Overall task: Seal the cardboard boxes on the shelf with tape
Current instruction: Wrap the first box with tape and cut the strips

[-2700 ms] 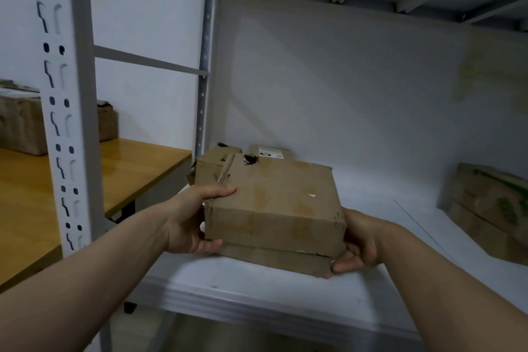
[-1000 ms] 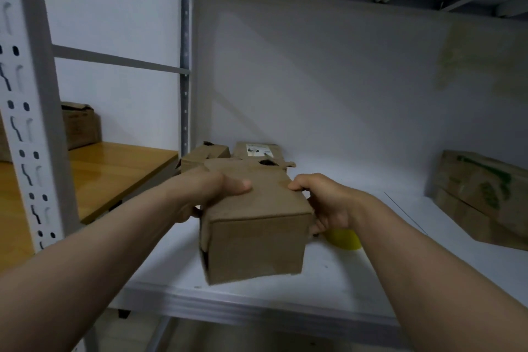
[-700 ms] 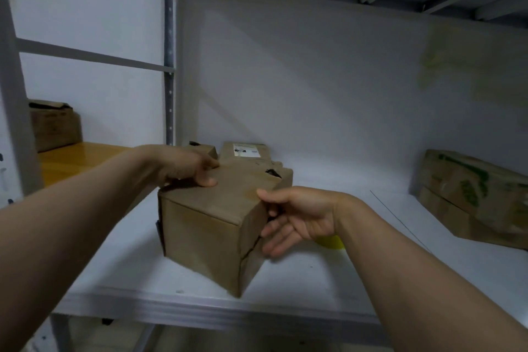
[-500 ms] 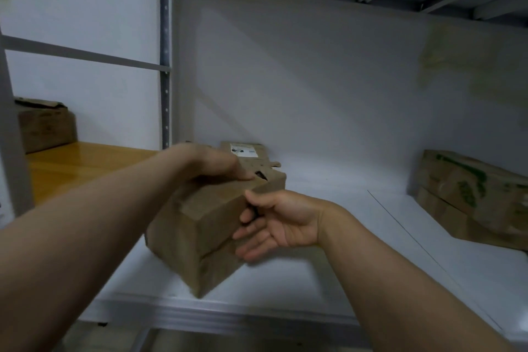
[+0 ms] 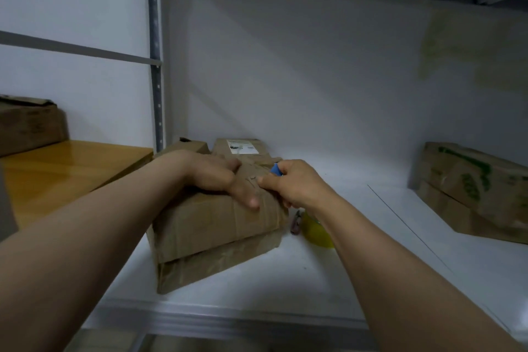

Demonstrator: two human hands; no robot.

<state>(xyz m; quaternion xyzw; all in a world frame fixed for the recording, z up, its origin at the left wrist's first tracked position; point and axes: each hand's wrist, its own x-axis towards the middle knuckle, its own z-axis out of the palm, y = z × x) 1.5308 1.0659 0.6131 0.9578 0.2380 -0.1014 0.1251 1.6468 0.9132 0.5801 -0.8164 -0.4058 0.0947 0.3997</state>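
A worn brown cardboard box lies on the white shelf, near its front edge. My left hand presses flat on the box top, its thumb reaching over the front edge. My right hand is at the box's top right corner and grips a small blue object; I cannot tell what the object is. A yellow tape roll sits on the shelf to the right of the box, partly hidden by my right wrist. A second cardboard box with a white label lies behind.
A larger box with green print lies at the shelf's right end. A small dark reddish item lies beside the tape roll. Left of the shelf post stands a wooden table with another box.
The box was turned round and set down flat. My left hand moved onto its top. My right hand left the box's side and now holds a blue object at the top.
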